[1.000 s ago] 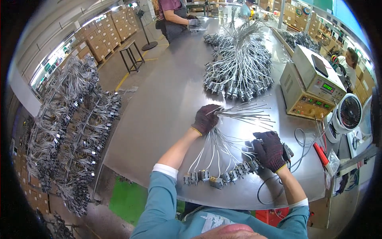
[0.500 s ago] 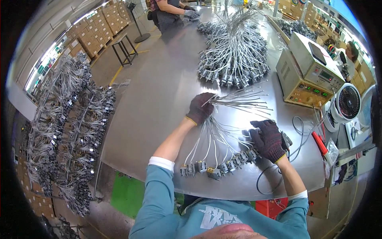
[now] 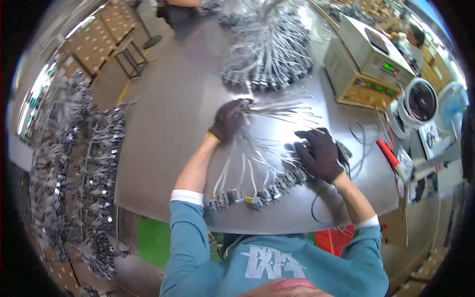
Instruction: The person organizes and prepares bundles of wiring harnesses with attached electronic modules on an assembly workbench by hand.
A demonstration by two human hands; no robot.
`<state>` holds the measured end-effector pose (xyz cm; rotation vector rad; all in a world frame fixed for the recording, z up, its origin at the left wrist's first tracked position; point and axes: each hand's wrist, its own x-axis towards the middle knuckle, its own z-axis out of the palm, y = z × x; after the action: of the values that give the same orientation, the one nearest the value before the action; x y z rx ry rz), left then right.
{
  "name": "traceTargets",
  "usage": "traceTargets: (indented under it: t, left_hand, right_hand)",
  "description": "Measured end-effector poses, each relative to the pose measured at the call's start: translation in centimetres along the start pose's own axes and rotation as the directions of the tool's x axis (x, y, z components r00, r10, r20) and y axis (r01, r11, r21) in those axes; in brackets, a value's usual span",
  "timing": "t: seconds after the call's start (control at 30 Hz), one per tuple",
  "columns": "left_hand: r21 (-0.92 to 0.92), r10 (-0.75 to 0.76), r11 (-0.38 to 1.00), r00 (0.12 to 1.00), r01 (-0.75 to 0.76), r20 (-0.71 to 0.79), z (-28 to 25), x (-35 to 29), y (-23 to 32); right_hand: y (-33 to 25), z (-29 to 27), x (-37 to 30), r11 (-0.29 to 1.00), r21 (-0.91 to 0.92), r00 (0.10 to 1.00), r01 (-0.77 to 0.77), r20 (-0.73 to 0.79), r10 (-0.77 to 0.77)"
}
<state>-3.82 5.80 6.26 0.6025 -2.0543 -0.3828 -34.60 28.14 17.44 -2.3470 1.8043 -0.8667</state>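
On a grey metal table (image 3: 168,128), a gloved left hand (image 3: 228,120) is closed around a bunch of white wires (image 3: 277,110). The gloved right hand (image 3: 319,154) lies spread flat, holding nothing, beside the row of connector blocks (image 3: 257,190) near the table's front edge.

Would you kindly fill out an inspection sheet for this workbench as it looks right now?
Surface: grey metal table, bare at its left part.
Job's things: fan of thin grey wires with dark connector blocks along the near edge.
Clutter: large heap of similar wire sets; beige test instrument; small white fan; red-handled tool.
Grippers: left hand, dark-gloved, closed on the wires' gathered end; right hand, gloved, pressed flat at the connector row's right end.
Cables: loose black cable beside the right hand.
Surroundings: harness racks at left; stacked cartons.
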Motion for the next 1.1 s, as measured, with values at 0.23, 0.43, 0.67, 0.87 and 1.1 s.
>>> traceTargets:
  t: [0.23, 0.43, 0.67, 0.87, 1.1]
  left_hand:
    - [0.045, -0.070, 0.997, 0.988, 0.064, 0.138, -1.0, 2.2, 1.2]
    - [0.116, -0.132, 0.986, 0.981, 0.115, 0.146, -0.1, 2.3, 0.7]
    - [0.168, -0.146, 0.978, 0.981, 0.124, 0.125, 0.0, 2.8, 2.4]
    - [0.069, -0.073, 0.995, 0.995, 0.069, 0.062, 0.3, 2.0, 1.5]
    - [0.429, 0.175, 0.888, 0.984, -0.165, 0.015, 0.3, 2.4, 0.6]
  right_hand:
    - [-0.6, -0.6, 1.1, 0.994, 0.000, 0.988, -0.113, 0.101, 0.112]
    - [0.6, 0.3, 1.0, 0.995, -0.006, 0.994, -0.096, 0.052, 0.096]
    - [0.8, -0.3, 0.9, 0.995, 0.006, 0.991, -0.100, 0.093, 0.099]
    - [0.9, 0.2, 0.8, 0.996, 0.028, 0.994, -0.086, 0.072, 0.084]
    - [1.8, 0.9, 0.7, 0.999, 0.018, 0.999, -0.033, 0.030, 0.032]
